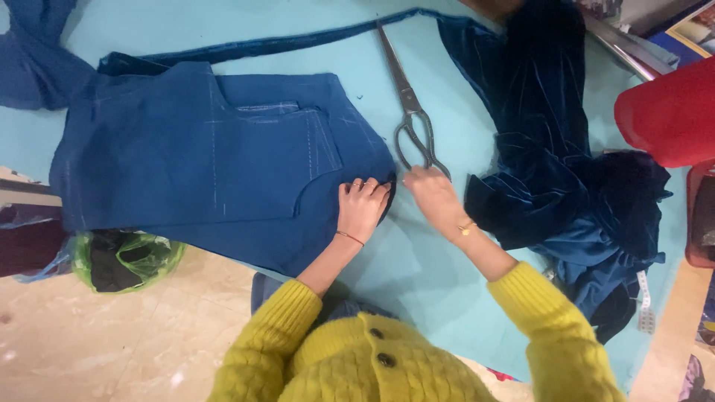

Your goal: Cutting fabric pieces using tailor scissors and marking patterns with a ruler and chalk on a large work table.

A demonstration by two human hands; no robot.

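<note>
Left hand lies flat, fingers spread a little, pressing the lower right edge of a blue cut fabric piece on the turquoise desk; it grips nothing. Right hand rests just beside it, fingertips touching the lower handle loop of a pair of large metal scissors; whether its fingers have closed around the loop is hard to make out. The scissors lie on the desk between the fabric piece and a heap of dark blue velvet, their long axis running up and slightly left, blades pointing away from the person, handles nearest the hands. Chalk lines mark the fabric piece, whose long axis runs left to right. A narrow blue strip runs along its far side. At the lower left, a green plastic bag with dark contents sits partly hidden under the desk edge. A red object is cut off at the right edge, with a white measuring tape below it.
</note>
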